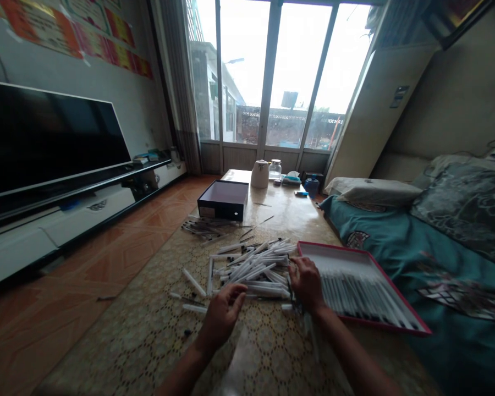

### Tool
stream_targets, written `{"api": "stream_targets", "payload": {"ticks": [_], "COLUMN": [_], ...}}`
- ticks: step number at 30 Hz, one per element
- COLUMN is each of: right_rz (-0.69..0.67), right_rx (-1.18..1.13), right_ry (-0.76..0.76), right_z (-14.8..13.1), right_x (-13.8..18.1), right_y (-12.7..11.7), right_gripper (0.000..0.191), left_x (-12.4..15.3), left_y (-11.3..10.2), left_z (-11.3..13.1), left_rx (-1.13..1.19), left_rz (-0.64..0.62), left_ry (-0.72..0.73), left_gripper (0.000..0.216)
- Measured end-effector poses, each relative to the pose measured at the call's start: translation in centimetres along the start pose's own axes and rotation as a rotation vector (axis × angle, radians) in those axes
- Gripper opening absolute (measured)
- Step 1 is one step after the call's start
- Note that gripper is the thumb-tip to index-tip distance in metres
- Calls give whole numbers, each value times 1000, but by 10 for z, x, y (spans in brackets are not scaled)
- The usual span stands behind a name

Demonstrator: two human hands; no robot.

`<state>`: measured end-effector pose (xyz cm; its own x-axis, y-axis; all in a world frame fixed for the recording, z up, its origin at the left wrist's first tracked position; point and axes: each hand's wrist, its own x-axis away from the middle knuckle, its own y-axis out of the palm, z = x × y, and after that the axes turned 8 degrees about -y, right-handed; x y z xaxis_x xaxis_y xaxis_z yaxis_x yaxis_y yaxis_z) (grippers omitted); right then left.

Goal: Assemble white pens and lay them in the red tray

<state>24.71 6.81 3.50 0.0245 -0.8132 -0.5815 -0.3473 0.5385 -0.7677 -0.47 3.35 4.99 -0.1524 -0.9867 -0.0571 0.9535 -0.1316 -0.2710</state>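
Note:
A loose pile of white pen barrels (253, 264), with small black pen parts among them, lies on the patterned table. My left hand (226, 311) is at the near edge of the pile, its fingers loosely bent and the thumb apart from them; nothing shows in it. To the right, my right hand (307, 279) is closed beside the pile, with something small and dark at its fingertips that I cannot make out. Just past that hand is a shallow red-edged tray (332, 254) holding a row of pens (355, 291) with dark ends.
A dark open box (244, 212) stands farther back, with thin dark pen pieces (204, 226) before it. Beyond are a kettle (259, 175), a glass jar (275, 169) and a tissue pack (291, 178). A teal-covered bed (396, 247) borders the table's right side.

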Motion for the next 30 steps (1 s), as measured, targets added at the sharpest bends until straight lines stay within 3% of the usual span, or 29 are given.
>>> {"api": "stream_targets", "payload": {"ticks": [3,7,11,15,20,26,30], "right_rz": [-108,-267,-408,-490,-527,-529,-509], "right_rx": [-7,47,74,51,50,37,-36], "right_ry": [-46,-44,-62,-120,-165,-238,-227], "right_z": [-19,-28,-29,-31,-38,-38,-24], "right_x": [-22,-55,-86,-107,-108,-90,-98], "right_y": [18,42,75,108,119,92,85], "right_gripper": [26,33,40,40,34,28,26], "left_x": [-46,-102,-141,-173,-185,-167,-180], "left_y": [-17,-27,-16,-2,4,-4,-4], "left_z": [-10,-32,-47,-55,-57,-46,-40], "left_rx": [-338,-687,-894,-957,-974,-929,-885], "left_rz": [138,108,29,14,-3,-106,-112], "left_ry": [155,225,180,132,124,228,257], "left_gripper": [25,36,42,44,46,28,33]}}
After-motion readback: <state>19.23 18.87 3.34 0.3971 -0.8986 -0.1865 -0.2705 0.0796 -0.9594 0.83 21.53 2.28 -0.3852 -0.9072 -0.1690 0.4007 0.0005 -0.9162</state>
